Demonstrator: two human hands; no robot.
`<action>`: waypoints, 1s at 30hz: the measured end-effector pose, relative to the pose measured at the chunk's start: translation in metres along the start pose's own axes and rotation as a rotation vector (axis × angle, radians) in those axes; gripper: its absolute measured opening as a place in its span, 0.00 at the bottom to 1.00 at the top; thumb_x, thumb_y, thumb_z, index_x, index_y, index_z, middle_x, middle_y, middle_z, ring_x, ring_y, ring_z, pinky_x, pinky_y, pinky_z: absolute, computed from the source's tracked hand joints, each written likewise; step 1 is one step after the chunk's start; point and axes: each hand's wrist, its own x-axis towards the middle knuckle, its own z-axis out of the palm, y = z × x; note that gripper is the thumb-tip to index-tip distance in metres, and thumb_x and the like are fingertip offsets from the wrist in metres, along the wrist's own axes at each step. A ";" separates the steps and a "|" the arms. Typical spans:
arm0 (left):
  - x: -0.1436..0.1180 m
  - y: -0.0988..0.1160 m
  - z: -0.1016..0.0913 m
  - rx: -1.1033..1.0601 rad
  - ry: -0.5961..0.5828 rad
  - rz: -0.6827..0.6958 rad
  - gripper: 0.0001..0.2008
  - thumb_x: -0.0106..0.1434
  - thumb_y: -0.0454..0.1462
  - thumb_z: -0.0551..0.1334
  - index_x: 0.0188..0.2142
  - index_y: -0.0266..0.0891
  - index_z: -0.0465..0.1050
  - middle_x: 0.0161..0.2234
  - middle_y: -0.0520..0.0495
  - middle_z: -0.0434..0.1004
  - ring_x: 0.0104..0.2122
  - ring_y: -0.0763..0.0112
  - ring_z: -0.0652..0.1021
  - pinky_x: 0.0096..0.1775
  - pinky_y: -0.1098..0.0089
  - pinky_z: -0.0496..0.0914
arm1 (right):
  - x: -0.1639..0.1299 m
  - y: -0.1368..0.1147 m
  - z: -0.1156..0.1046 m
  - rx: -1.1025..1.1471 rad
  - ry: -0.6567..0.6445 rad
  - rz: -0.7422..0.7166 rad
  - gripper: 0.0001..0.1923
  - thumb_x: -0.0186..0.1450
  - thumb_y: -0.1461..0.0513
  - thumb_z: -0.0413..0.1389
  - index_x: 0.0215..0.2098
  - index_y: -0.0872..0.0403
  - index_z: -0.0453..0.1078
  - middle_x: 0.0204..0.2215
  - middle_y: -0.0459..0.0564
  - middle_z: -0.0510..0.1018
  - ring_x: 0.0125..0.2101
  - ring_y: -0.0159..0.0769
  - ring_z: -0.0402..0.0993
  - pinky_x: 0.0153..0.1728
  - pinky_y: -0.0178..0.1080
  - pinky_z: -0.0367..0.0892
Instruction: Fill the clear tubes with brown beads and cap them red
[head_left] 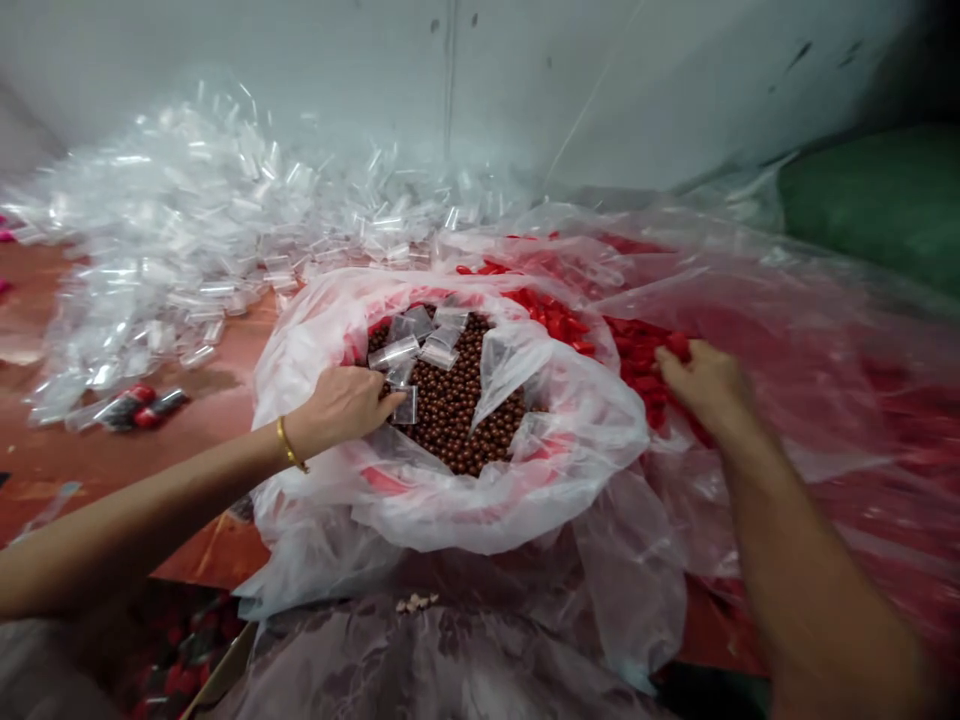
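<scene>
Pale grey wall closes off the top of the frame, and below it a reddish-brown tabletop (90,450) carries a wide heap of empty clear sachets (187,220) across the upper left. At centre sits a clear plastic bag (450,500) with its mouth rolled open, full of small brown balls (457,400), with a few loose sachets lying on top of them. Your left hand (341,405) comes in from the lower left, forearm stretched almost level, a gold bangle (289,445) at the wrist, palm down over the bag's left rim. Its grip is narrow, fingertips pinched on one small clear sachet (405,403) just at the edge of the balls; the sachet's long axis looks roughly upright in the frame, though it is too blurred to tell which end is open. Your right hand (701,385) reaches up from the lower right, forearm rising steeply, fingers curled down into a second, larger plastic sheet holding red pieces (637,350) right of centre. Whether that grip holds anything, you cannot tell from here. Two filled dark packets (142,407) lie on the tabletop at the left.
</scene>
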 end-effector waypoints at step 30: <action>0.046 0.020 0.023 -1.834 -0.163 0.176 0.18 0.46 0.31 0.70 0.38 0.35 0.71 0.33 0.52 0.77 0.32 0.77 0.75 0.38 0.74 0.68 | -0.084 -0.185 0.028 1.491 -0.393 0.108 0.20 0.55 0.47 0.58 0.34 0.54 0.71 0.17 0.38 0.62 0.12 0.22 0.54 0.13 0.31 0.49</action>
